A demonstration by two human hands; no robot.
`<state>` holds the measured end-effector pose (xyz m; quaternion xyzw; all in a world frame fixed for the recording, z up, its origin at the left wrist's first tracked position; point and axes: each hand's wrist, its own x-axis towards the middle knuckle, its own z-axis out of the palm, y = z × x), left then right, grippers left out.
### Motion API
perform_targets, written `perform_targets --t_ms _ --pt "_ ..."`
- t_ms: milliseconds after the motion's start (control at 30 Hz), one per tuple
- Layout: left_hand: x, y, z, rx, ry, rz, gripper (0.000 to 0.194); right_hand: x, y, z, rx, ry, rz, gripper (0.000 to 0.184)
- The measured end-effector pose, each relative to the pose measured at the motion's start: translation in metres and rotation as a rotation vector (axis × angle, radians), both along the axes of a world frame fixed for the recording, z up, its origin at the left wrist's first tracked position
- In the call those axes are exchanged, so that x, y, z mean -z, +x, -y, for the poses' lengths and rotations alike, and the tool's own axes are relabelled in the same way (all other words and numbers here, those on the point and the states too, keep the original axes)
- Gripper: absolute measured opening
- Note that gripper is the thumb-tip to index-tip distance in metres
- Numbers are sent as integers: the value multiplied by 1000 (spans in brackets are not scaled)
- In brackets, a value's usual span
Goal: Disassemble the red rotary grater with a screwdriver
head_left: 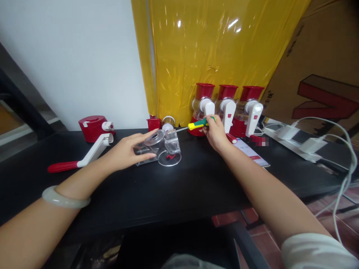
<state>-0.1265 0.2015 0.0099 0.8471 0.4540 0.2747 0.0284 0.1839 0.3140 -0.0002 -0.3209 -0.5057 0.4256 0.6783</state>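
My left hand point(127, 149) grips a clear plastic grater housing point(171, 141), thumb and fingers around its left side, as it lies on the black table point(179, 194). A screwdriver point(198, 124) with a yellow and green handle is held in my right hand point(216, 133), its shaft pointing left toward the housing. Whether the tip touches a screw cannot be made out. Left of my left hand are a red grater base point(92, 127) and a white crank handle point(92, 150) with a red grip. Behind the housing sit a small red part point(153, 123) and a grating drum point(168, 122).
Three red and white rotary graters point(227, 106) stand along the back right. A phone point(252, 152) lies near my right forearm. Farther right, a power strip point(294, 144) holds white chargers with trailing cables point(347, 179). Yellow wrapping point(213, 48) and a cardboard box point(316, 67) rise behind.
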Motion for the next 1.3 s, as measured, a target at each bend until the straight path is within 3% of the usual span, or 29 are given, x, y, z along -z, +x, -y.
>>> perform_targets --t_ms 133,433,767,1100,1300 --pt "1 -1 -1 0 -1 -5 78 0 -1 -1 -3 10 -37 25" --pt "-2 1 2 -16 -4 -8 78 2 8 -1 38 49 108 43" --pt "0 0 1 -9 -10 -5 79 -2 -2 4 -24 -48 -79 24" --pt "0 0 1 -12 1 -15 79 -2 1 4 -52 -23 -6 46" --pt "0 1 1 -10 11 -15 78 -3 0 5 -48 -60 -37 36"
